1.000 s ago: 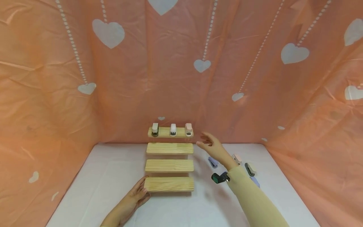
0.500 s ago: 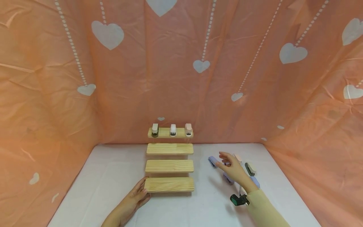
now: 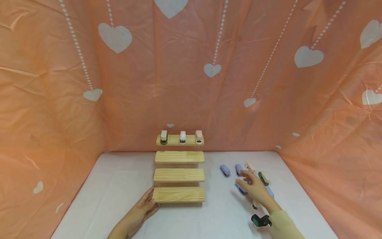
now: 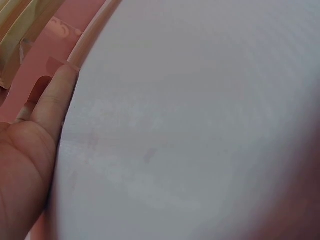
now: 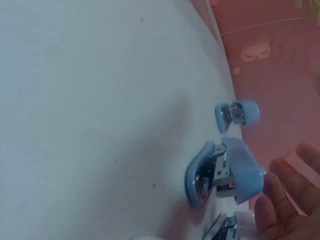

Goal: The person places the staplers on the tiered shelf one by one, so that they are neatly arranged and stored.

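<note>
My left hand (image 3: 140, 212) grips the left end of the lowest board of a tiered wooden rack (image 3: 179, 195), thumb near the front corner. In the left wrist view, part of that hand (image 4: 35, 145) shows beside a white surface. My right hand (image 3: 256, 189) hovers among small staplers, fingers slightly bent and apart, holding nothing. A purple stapler (image 3: 240, 189) lies just below its fingertips. The right wrist view has the fingers (image 5: 287, 195) close beside a blue-looking stapler (image 5: 245, 172); whether they touch it I cannot tell.
On the top board stand a cream-and-dark stapler (image 3: 163, 137), a white stapler (image 3: 182, 137) and a pink stapler (image 3: 199, 137). Around my right hand lie more purple staplers (image 3: 225, 170), a pink one (image 3: 250, 167) and a cream-and-green one (image 3: 264, 178). Heart-patterned cloth (image 3: 179, 83) encloses the table.
My right hand has moved from beside the upper boards down and right to the loose staplers. The left hand stays on the lowest board.
</note>
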Tool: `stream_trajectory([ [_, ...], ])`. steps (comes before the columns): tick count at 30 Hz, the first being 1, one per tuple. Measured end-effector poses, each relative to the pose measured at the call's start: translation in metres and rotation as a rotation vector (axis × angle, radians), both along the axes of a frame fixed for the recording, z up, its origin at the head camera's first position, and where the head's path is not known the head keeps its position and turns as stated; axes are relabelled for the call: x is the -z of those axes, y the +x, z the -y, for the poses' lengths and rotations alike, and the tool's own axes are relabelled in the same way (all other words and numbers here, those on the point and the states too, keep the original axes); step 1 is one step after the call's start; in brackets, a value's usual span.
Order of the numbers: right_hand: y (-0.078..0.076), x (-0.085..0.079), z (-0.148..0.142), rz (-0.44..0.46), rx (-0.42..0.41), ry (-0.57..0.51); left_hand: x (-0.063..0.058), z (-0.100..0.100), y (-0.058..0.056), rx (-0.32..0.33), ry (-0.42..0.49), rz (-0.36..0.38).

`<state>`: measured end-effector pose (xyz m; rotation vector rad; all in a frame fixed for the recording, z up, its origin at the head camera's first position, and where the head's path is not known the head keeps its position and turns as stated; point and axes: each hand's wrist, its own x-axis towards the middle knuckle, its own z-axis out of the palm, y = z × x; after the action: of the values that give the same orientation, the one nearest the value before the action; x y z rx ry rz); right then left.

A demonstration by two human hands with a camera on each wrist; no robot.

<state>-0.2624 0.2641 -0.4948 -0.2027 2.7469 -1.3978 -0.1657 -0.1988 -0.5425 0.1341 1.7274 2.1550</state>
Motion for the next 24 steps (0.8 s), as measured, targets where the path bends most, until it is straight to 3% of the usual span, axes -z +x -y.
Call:
stream_trajectory([
  [13, 0.0065, 0.0046, 0.0004, 0.029, 0.004, 0.012, -0.0016, -0.0003, 0.0009, -0.003, 0.001, 0.013],
  [24, 0.0089, 0.0093, 0.0000, 0.074, -0.007, 0.143, -0.0024, -0.0014, 0.0010, -0.009, -0.004, 0.006],
])
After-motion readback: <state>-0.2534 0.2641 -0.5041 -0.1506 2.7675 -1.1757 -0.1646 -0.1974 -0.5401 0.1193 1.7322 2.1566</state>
